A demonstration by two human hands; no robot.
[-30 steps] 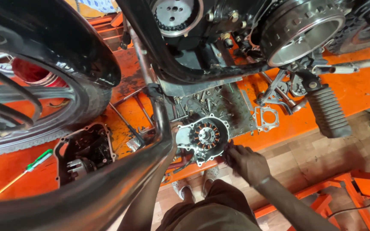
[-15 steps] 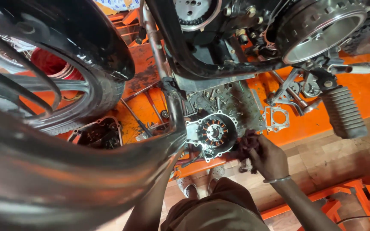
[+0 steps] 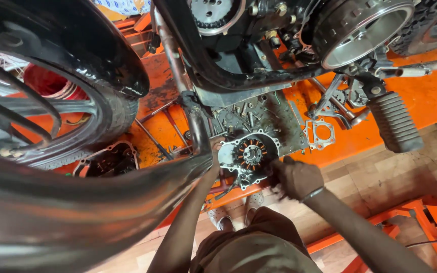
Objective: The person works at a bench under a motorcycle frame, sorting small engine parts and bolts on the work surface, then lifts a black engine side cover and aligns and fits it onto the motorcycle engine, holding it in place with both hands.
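Left hand: the left hand (image 3: 215,146) is mostly hidden behind the exhaust pipe (image 3: 77,202); only the fingers curl over the left edge of the engine cover (image 3: 249,156), touching it. I cannot tell how firmly they grip.
Right hand: the right hand (image 3: 297,178) is closed in a loose fist at the cover's lower right edge, greasy, a band at the wrist. It seems to clasp the rim, though what lies under the fingers is too dark to tell.
Engine cover: a grey metal casing, inner side up, with a ring of copper-orange coils around a round hub. It sits at the near edge of the orange lift table (image 3: 431,101), between the two hands.
Around it: loose bolts and small parts lie just behind the cover; a flat gasket (image 3: 319,134) lies to its right.
Above: the ribbed footpeg (image 3: 394,121) hangs to the right, the black tyre (image 3: 102,65) to the left.
Below: a wooden floor and the person's sandalled feet.
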